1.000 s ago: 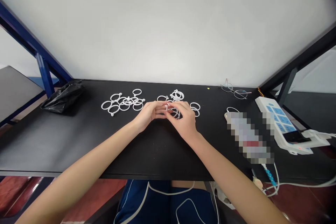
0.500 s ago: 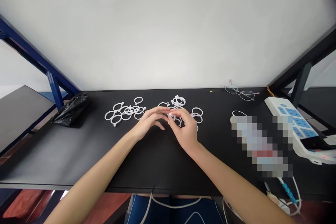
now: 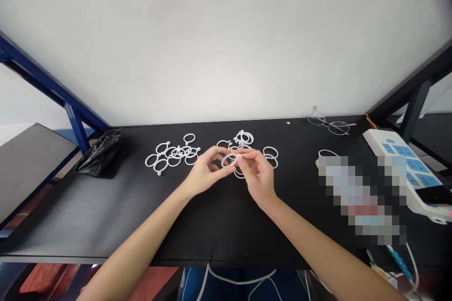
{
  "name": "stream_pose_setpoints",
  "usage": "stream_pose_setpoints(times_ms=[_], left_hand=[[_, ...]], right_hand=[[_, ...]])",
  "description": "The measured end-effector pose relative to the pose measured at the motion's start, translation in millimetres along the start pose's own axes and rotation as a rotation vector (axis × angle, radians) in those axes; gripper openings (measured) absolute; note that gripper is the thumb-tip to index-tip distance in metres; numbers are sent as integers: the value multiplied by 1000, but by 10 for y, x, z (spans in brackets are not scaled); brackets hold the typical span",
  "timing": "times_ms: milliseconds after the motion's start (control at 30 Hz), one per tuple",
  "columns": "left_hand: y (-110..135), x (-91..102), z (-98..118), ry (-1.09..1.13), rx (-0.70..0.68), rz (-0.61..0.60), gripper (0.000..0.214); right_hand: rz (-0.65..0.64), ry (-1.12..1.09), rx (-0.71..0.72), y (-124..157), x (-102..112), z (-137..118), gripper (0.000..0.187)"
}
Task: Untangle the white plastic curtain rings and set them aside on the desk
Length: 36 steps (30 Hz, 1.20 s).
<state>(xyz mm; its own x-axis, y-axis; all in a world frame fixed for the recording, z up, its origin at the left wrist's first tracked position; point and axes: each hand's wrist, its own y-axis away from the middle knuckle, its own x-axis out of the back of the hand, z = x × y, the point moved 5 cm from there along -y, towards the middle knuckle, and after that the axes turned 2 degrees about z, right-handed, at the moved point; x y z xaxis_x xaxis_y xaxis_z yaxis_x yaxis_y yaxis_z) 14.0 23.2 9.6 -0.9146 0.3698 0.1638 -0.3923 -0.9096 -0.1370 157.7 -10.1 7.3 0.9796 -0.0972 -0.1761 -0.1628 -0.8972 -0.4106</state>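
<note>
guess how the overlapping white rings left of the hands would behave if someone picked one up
A ring from that group of white rings would probably feel light, being a thin hoop. It is likely fairly stiff, since the rings keep their round outlines. Lifting one might drag or shift its neighbours, because several overlap.

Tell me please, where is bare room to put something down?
Free: black tabletop between left forearm and right forearm; also between black plastic bag, left forearm and front edge. Crowded: back middle, by white rings; right side, by power strip and eyeglasses.
</note>
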Motion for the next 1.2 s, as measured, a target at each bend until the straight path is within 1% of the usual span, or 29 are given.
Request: stream_pose_setpoints(times_ms=[67,133,200,300,367,500,733,967,1200], left_hand=[[-8,-6,-15,92,46,-40,33],[-17,18,-8,158,62,-41,33],[-23,46,6,195,70,-34,33],[-21,62,13,219,105,-28,34],[-16,54,0,238,144,-26,34],[-2,22,-44,283,191,-25,33],[11,0,-88,323,206,-21,32],[0,9,-118,329,224,-27,29],[-7,-25,-113,342,200,-24,31]], right_hand=[[-43,9,-23,-10,-6,2,11],[-73,74,-3,-19,0,-17,11],[-96,221,67,-24,13,-54,14],[-139,488,169,-20,23,-79,27],[-167,577,194,-11,26,-64,31],[-185,592,215,12,21,-39,30],[-121,612,248,42,4,-60,27],[-94,618,226,48,1,-35,29],[-79,594,193,11,2,-44,32]])
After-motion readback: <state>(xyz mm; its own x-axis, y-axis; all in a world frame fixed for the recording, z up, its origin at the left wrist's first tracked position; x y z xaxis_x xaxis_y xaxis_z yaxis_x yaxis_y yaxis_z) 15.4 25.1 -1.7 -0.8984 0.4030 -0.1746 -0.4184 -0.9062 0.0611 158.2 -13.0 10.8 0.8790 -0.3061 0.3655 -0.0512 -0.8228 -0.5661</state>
